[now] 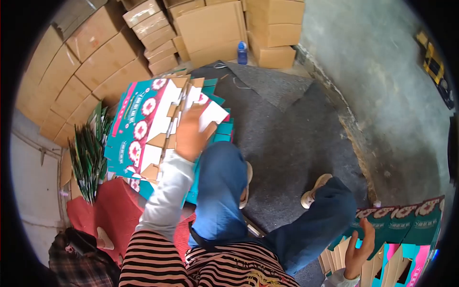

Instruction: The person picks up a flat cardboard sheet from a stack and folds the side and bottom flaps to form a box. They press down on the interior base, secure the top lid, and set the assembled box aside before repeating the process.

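My left hand [190,134], smeared by motion, is over a stack of flat printed carton blanks [136,107] in teal, white and pink. Right at its fingers lies a tilted blank with a white panel [213,114] and brown cardboard flaps; whether the fingers grip it, I cannot tell. On the lower right, my right hand [359,248] has its thumb and fingers apart and holds nothing. It hovers beside a row of teal printed cartons [406,222] with flower pictures, whose brown inner flaps show below.
Brown cardboard boxes [105,62] are piled along the back and left. A blue bottle [242,53] stands before them. Dark matting [287,143] covers the floor up to the grey wall [377,86]. Green-edged sheets [91,160] lean at left beside red cloth [103,205] and a plaid garment [81,260].
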`<action>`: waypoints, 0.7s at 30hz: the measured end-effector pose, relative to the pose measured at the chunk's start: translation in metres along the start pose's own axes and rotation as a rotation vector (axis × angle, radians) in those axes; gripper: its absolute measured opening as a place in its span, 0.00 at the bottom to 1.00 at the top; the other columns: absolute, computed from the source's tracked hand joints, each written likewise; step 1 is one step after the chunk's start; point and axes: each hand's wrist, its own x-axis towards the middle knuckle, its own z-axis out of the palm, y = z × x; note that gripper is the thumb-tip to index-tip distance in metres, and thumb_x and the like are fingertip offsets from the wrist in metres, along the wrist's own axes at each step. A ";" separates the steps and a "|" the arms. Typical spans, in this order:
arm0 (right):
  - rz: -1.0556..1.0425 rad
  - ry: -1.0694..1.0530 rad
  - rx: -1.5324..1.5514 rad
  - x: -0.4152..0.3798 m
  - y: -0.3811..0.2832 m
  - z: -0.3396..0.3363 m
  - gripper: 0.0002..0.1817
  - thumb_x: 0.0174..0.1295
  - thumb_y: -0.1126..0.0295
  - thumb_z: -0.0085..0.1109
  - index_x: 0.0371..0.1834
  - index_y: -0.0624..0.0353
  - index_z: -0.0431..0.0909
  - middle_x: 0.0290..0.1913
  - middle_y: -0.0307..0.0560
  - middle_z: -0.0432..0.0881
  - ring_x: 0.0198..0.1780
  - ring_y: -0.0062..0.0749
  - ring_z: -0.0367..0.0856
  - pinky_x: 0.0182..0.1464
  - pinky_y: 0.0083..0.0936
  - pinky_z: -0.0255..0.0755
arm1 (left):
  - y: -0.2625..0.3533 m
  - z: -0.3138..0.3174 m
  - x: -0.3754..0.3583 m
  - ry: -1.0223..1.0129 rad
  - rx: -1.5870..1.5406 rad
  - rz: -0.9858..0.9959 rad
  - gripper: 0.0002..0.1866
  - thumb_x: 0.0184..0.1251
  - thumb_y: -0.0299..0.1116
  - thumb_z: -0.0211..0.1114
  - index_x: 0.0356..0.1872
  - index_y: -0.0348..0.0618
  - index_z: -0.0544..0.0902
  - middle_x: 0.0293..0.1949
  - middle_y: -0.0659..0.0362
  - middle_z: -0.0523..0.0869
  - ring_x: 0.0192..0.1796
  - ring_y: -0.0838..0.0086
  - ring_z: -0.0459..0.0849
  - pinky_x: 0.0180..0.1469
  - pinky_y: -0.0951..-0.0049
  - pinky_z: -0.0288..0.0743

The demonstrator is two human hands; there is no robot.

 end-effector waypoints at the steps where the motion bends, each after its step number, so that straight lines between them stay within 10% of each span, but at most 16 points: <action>1: -0.055 -0.014 0.023 0.009 -0.006 0.010 0.19 0.60 0.82 0.53 0.56 0.68 0.71 0.50 0.59 0.79 0.50 0.50 0.79 0.52 0.36 0.71 | -0.063 -0.003 -0.025 -0.148 0.379 -0.300 0.31 0.53 0.43 0.70 0.57 0.36 0.75 0.56 0.44 0.77 0.57 0.52 0.76 0.57 0.58 0.71; 6: -0.262 -0.091 0.100 0.043 -0.037 0.041 0.21 0.56 0.80 0.57 0.55 0.68 0.72 0.47 0.60 0.79 0.46 0.54 0.79 0.48 0.39 0.72 | -0.190 -0.008 -0.126 -0.236 0.773 -0.489 0.41 0.55 0.50 0.68 0.65 0.36 0.65 0.62 0.44 0.71 0.62 0.50 0.70 0.62 0.53 0.67; 21: -0.274 -0.199 0.105 0.044 -0.046 0.069 0.20 0.53 0.79 0.62 0.51 0.66 0.75 0.42 0.58 0.81 0.41 0.51 0.81 0.43 0.37 0.74 | -0.219 0.041 -0.088 -0.297 0.804 -0.492 0.29 0.63 0.51 0.61 0.57 0.41 0.69 0.50 0.52 0.76 0.51 0.58 0.79 0.45 0.54 0.78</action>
